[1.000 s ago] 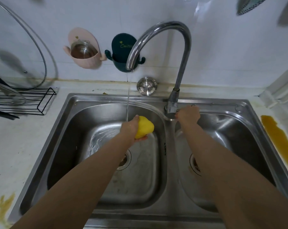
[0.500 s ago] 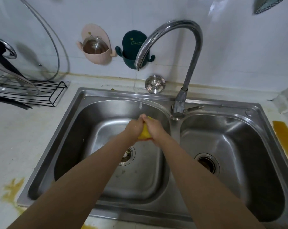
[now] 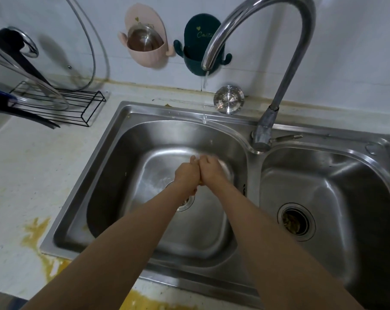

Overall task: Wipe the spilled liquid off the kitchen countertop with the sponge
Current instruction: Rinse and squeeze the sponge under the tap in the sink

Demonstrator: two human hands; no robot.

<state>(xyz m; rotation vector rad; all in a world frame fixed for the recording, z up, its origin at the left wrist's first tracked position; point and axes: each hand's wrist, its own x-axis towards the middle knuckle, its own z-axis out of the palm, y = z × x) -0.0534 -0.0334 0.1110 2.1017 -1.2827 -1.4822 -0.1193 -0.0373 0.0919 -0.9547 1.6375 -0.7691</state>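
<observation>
While clasped, hands (image 3: pixel 198 173) hide sponge (over basin (image 3: pixel 131 166))

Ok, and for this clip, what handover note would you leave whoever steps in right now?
Left hand and right hand: fisted, pressed together over the left stainless-steel sink basin. The yellow sponge, squeezed between them half a second ago, is hidden now.
Curved chrome faucet only dribbles.
Done: sponge wetted, apparently being wrung.
Left: yellow-brown spilled liquid on the white countertop left of the sink, and more at the front edge, unwiped.
</observation>
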